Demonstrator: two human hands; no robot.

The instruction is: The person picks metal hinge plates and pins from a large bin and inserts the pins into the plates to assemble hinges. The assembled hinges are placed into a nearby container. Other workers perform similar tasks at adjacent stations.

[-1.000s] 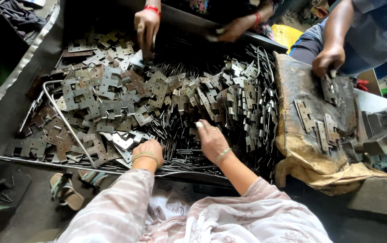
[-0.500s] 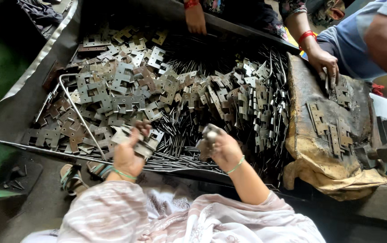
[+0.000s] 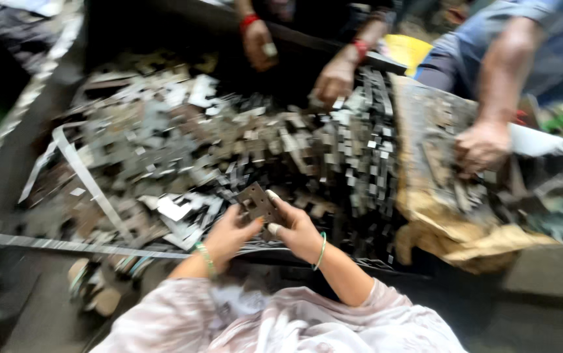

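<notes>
Head view, near edge: left hand [image 3: 229,236] and right hand [image 3: 298,230] together pinch one flat stamped metal plate [image 3: 256,202], lifted just above the heap. Beyond — the pile of stamped metal pieces [image 3: 229,144] lies largely unsorted. Farther off, co-workers' hands [image 3: 337,78] reach in.

Both hands [image 3: 265,229] hold a metal plate [image 3: 255,202] above scrap pile [image 3: 183,144].

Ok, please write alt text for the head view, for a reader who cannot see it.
Both hands, left hand and right hand, hold one small flat metal plate above a blurred pile of metal pieces. Other people's hands reach into it.
</notes>
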